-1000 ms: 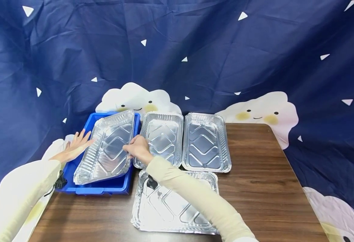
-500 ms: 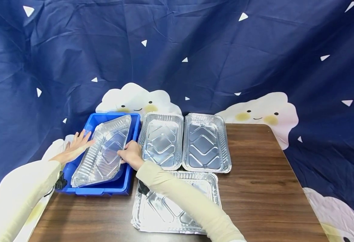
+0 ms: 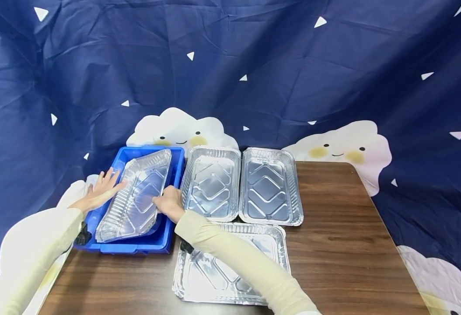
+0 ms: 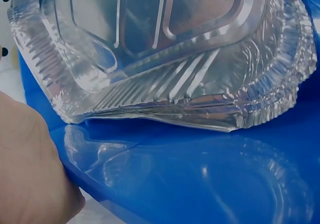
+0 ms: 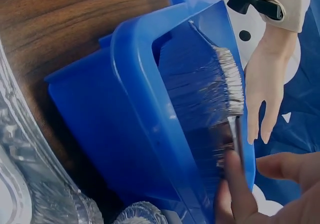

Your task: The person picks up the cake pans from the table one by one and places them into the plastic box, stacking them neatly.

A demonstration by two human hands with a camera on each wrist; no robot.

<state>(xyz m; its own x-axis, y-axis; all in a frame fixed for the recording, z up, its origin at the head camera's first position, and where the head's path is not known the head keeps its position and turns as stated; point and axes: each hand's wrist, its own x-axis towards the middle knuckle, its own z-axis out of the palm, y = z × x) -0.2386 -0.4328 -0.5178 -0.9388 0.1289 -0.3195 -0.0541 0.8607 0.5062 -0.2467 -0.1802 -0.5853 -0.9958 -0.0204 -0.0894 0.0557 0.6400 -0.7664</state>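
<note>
A rectangular foil tray (image 3: 140, 197) sits tilted inside the blue plastic bin (image 3: 136, 248), its right edge raised. My right hand (image 3: 170, 203) grips that right edge. In the right wrist view, the fingers (image 5: 239, 184) are at the tray's rim, partly blurred. My left hand (image 3: 98, 192) is spread with straight fingers at the bin's left side, next to the tray's left edge; whether it touches the tray cannot be told. Seen from the left wrist, the tray's crumpled corner (image 4: 200, 98) lies over the blue bin floor, which reflects it.
Two foil trays, a middle one (image 3: 211, 183) and a right one (image 3: 270, 186), stand side by side right of the bin. Another foil tray (image 3: 199, 280) lies in front, under my right forearm. All rest on a brown wooden table (image 3: 340, 245) before a dark blue cloth (image 3: 277, 65).
The foil tray has come down and slightly left into the bin, my right hand moving with it. Over the last half second, both hands have barely moved.
</note>
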